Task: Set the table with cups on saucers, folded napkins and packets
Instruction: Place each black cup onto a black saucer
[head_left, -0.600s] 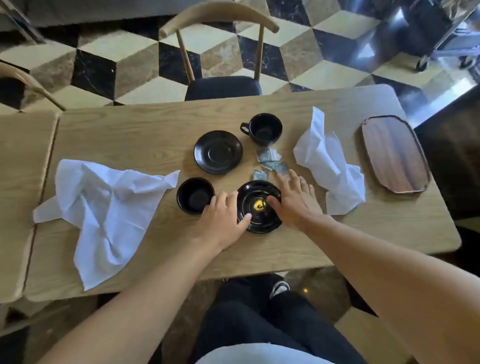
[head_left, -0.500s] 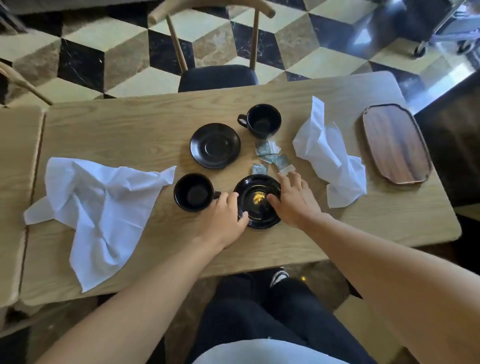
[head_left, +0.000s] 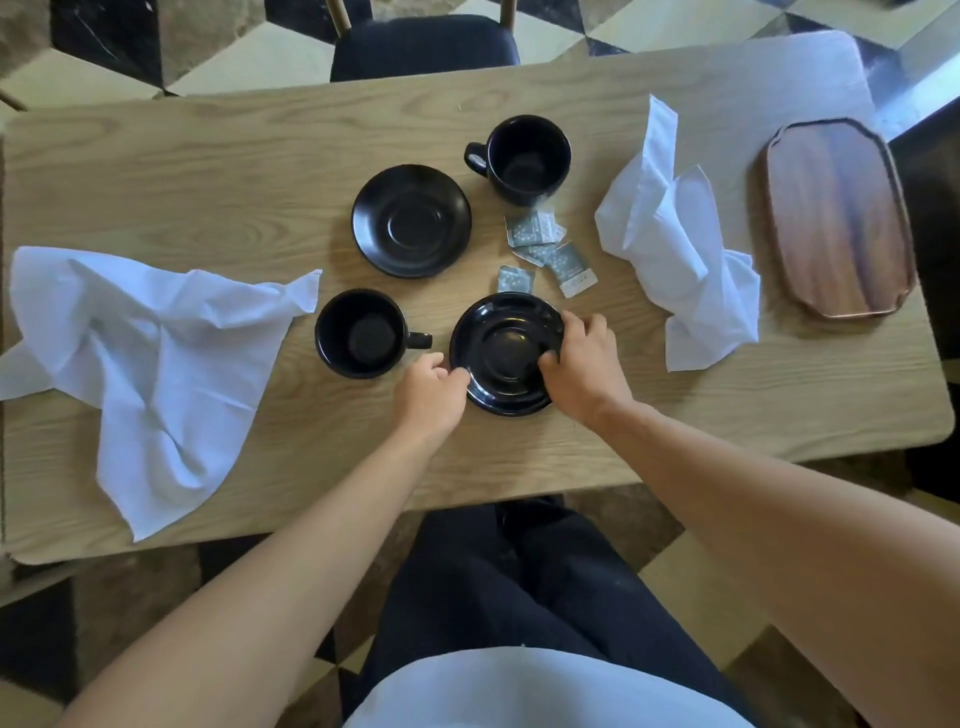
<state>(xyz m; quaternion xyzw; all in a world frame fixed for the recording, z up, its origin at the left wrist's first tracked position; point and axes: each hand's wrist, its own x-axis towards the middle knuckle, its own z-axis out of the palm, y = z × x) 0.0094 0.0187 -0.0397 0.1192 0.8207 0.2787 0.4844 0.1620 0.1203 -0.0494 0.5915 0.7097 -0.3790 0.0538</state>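
Observation:
Both hands grip the near black saucer (head_left: 498, 343) on the wooden table (head_left: 208, 171): my left hand (head_left: 428, 392) pinches its left rim, my right hand (head_left: 582, 364) curls over its right rim. To the saucer's left stands a black cup (head_left: 361, 332), handle pointing right. A second black saucer (head_left: 411, 219) lies farther back, with another black cup (head_left: 524, 158) to its right. Several small grey packets (head_left: 543, 247) lie scattered between them. One crumpled white napkin (head_left: 145, 353) sprawls at the left, another (head_left: 675, 239) at the right.
A dark wooden tray (head_left: 839, 218) lies at the table's right end. A chair with a black seat (head_left: 423, 47) stands at the far side. My legs show below the table's near edge.
My fingers have curled from lying flat beside the near saucer to gripping its rim on both sides. The camera has tilted further down over the table.

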